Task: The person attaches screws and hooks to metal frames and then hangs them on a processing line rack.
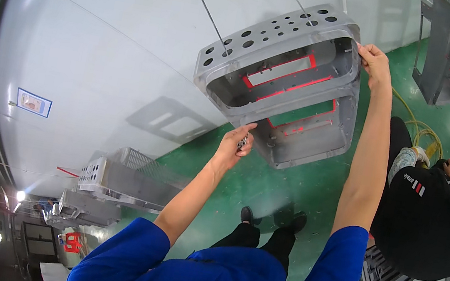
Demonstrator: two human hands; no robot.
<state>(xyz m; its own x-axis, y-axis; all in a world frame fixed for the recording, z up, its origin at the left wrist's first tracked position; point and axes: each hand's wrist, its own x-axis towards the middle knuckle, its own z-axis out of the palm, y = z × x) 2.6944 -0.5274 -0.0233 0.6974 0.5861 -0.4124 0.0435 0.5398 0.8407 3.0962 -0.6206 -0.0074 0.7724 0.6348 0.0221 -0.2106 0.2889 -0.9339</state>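
A grey metal housing [280, 42] with round holes in its top and red-edged rectangular cut-outs inside hangs from thin cables in front of me. My right hand [374, 61] grips its upper right rim. My left hand [236, 142] is raised at its lower front edge, fingers pinched on a small metal part [242, 142]. Both arms wear short blue sleeves.
A white wall fills the left. More grey perforated housings [112, 175] hang in a row at lower left. Green floor [288, 187] lies below. A person in a black shirt [426, 216] sits at the right. A yellow hose [423, 132] lies coiled beyond, and another grey frame [448, 53] stands at top right.
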